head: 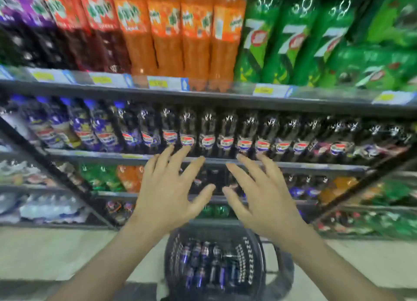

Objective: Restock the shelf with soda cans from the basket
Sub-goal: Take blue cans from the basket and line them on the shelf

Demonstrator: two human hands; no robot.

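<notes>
While both hands reach out toward the shelf [225, 161], neither holds anything: the left hand [168, 192] and the right hand [262, 194] are raised side by side with fingers spread wide, thumbs pointing at each other across a small gap. The fingertips overlap the shelf edge in view; whether they touch it I cannot tell through the blur.

At 6 o'clock from the hands, a dark mesh basket [246, 262] sits on the pale floor [56, 248], just in front of the shelving. Soda cans [203, 267] lie packed inside it, dark with blue and red markings.

At 12 o'clock from the hands, a row of dark cola bottles [225, 131] stands along the middle shelf. Higher up, orange bottles [191, 36] fill the top shelf at about 11 o'clock, and green bottles [288, 41] stand at 1 o'clock. Yellow price tags [158, 83] run along the upper shelf edge. Behind the hands, the lower shelves hold smaller drinks, too blurred to tell apart.
</notes>
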